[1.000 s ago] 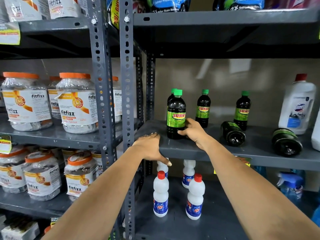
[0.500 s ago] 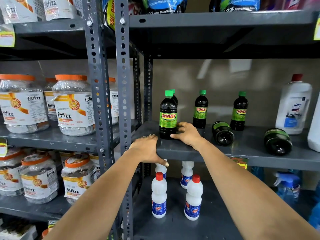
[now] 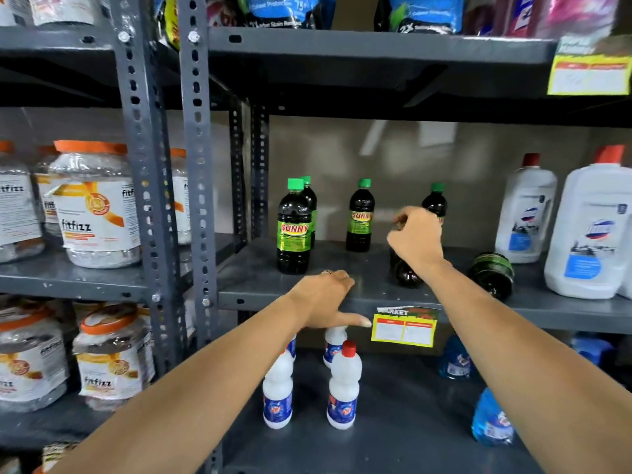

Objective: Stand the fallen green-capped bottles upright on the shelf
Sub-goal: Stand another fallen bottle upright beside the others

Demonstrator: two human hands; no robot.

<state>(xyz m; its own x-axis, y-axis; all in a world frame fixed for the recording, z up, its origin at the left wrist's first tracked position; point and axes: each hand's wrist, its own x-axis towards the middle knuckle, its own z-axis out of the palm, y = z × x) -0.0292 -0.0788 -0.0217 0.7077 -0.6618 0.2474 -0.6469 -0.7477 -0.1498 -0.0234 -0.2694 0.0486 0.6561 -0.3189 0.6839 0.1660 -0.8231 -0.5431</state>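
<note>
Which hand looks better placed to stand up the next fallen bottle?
The right hand: it hovers directly over the nearer fallen bottle. The left hand rests on the shelf edge.

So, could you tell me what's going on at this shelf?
A person is standing fallen green-capped bottles upright. The right hand reaches over one fallen bottle; whether it grips it is unclear. Another fallen bottle lies further right. The left hand rests on the shelf edge. Four bottles already stand.
</note>
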